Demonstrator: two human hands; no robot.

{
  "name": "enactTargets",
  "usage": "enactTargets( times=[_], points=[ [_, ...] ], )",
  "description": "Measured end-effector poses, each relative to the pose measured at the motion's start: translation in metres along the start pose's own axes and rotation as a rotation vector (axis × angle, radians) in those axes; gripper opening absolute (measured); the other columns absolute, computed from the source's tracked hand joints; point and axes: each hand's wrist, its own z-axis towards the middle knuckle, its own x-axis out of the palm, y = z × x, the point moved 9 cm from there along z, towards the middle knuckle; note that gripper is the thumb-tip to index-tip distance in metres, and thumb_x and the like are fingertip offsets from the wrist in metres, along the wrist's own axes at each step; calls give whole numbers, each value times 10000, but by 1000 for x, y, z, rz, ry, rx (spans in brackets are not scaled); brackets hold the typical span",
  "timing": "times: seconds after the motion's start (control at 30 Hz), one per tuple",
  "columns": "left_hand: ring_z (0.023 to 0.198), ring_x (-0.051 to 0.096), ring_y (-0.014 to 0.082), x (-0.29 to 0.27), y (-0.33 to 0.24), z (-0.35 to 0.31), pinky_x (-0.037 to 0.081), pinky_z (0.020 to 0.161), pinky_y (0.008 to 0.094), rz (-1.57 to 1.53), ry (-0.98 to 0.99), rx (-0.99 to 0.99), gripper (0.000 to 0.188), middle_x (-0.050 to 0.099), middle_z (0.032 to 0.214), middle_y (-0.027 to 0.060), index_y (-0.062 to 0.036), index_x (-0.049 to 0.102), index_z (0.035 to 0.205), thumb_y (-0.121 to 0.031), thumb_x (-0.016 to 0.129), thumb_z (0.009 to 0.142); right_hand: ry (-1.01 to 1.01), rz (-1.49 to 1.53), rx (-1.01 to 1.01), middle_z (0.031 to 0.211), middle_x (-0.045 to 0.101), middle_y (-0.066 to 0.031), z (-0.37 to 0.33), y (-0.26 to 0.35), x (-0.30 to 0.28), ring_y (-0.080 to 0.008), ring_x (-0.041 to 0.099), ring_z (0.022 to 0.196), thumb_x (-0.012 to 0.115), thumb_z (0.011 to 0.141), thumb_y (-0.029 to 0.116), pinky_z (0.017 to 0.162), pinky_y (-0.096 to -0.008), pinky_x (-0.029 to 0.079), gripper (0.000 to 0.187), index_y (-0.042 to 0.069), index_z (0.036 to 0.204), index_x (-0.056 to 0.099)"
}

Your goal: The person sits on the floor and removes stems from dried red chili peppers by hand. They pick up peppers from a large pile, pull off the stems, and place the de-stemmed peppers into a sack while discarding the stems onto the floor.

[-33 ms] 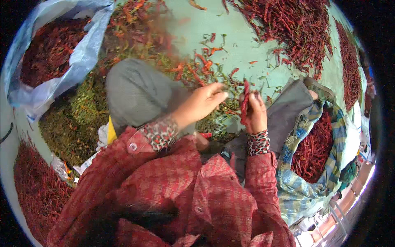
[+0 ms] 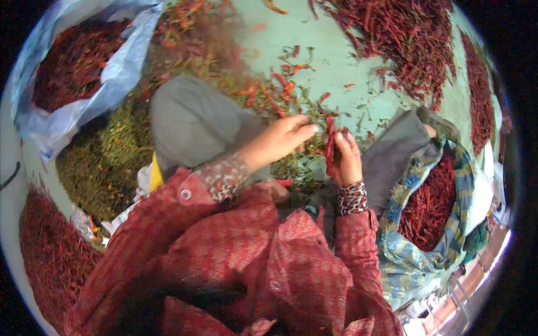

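Observation:
A long dried red chili pepper (image 2: 329, 140) stands roughly upright in my right hand (image 2: 348, 159), gripped between thumb and fingers. Just left of it is my left hand (image 2: 283, 139), its thumb and forefinger drawn together close to the pepper's upper end. Whatever those fingertips pinch is too small and blurred to make out. Beneath both hands lies a scatter of green stems and caps (image 2: 297, 168). Loose orange-red peppers (image 2: 283, 87) are strewn just beyond them.
A large heap of dark red peppers (image 2: 403, 45) covers the far right. At the left stand a blue-white sack (image 2: 126, 61) of peppers and a greenish stem pile (image 2: 95, 173). A checked sack (image 2: 389, 255) of peppers sits at my right. More peppers (image 2: 53, 257) lie near left.
My left fingertips have come a little closer to the pepper's upper end. The pepper and my right hand have shifted slightly. The whole scene sits a bit further right in view.

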Motion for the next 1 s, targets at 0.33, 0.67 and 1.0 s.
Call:
enactTargets(
  times=[0.33,0.67,1.0],
  points=[
    [645,468,37,21,22,-24,392,569,196,450,-38,316,200,507,723,-24,-41,524,904,-227,492,838,86,-221,-86,953,516,-8,-59,-53,10,-77,465,832,512,828,114,728,-208,390,295,0,1094,457],
    [619,581,187,35,9,-39,451,547,303,436,-188,286,237,583,687,103,-6,476,910,-188,542,774,-69,118,-206,984,543,-34,-56,-47,-15,-122,519,884,437,868,172,733,-247,424,256,67,1100,460],
    [779,533,304,68,17,-45,437,633,377,1024,-30,407,179,536,827,126,-47,537,891,-179,476,788,-51,-230,-300,1020,496,-67,-62,-53,-14,-135,469,891,394,883,185,787,-247,381,298,-16,1102,421]
  ],
)
